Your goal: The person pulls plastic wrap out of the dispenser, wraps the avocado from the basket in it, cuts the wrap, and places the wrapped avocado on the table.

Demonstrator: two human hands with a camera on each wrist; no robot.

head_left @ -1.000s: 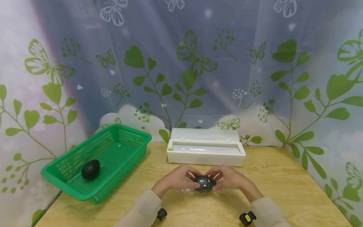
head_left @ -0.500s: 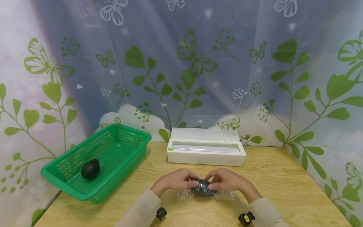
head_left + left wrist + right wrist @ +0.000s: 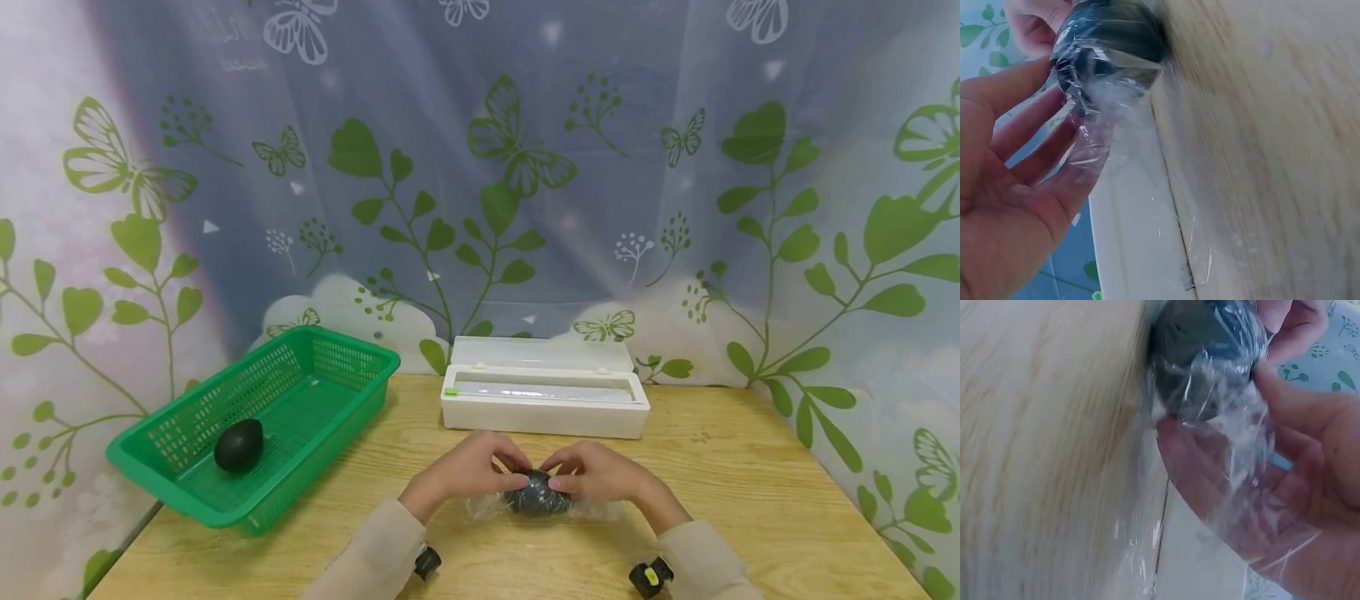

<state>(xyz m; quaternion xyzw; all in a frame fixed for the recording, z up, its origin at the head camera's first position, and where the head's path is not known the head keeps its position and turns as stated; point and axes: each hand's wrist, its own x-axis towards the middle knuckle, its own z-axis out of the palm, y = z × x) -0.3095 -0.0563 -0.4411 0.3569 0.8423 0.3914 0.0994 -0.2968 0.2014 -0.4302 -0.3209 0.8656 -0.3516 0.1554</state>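
A dark green, egg-shaped avocado (image 3: 537, 493) lies at the front middle of the table, wrapped in crinkled clear plastic film (image 3: 1094, 134). My left hand (image 3: 476, 467) grips its left side, thumb on the near upper face and fingers behind. From the other side my right hand (image 3: 596, 473) holds it the same way, its thumb close to the left one. Loose film trails out past both ends and overlaps the right fingers in the right wrist view. Parts of the fingers behind the avocado are hidden in the head view.
A green plastic basket (image 3: 330, 450) stands at the left, with another dark avocado (image 3: 239, 445) in it. Behind the hands is a white cling film box (image 3: 543, 421), lid raised, film roll inside. A patterned curtain (image 3: 480, 250) hangs behind the wooden table (image 3: 720, 467).
Both thumbs have moved from the avocado's ends to its upper near face, closer together. The avocado has come slightly nearer the person. Basket and box stay put.
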